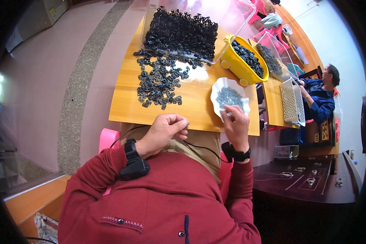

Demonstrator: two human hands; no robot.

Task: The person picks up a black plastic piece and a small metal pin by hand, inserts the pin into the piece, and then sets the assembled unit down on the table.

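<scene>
Left hand [164, 131] is curling into a loose fist at the near table edge, fingertips pinching together on something too small to resolve; probably one small part, can't confirm. Right hand [235, 124] is reaching over the near rim of the white scalloped dish [219, 87], thumb and forefinger closing narrow at the dish edge; whether they're gripping a piece is not readable. Both wrists are wearing black bands [131, 149]; a thin black cable [199, 146] is running across the lap between them; red sleeves [158, 195] are coming in from the bottom.

The dish is holding a mound of small grey metal pieces [229, 96]; it's sitting on the wooden table [126, 105], right of centre, near the front edge. Left of it, loose black plastic parts [158, 83] are lying scattered on the tabletop, well apart from the left hand; behind them a bigger heap of the same black parts [181, 32] is spilling out of a clear plastic bin [232, 16] tipped on its side. A yellow tub [240, 67] just behind the dish is holding dark parts too.

Further right, on the adjoining table, a second clear bin [272, 53] and a white perforated basket [290, 101] are sitting; another person in a blue jacket [319, 99] is working beside the basket. A dark wooden desk [309, 183] is sitting at lower right; a pink stool [107, 138] is showing under the left arm.
</scene>
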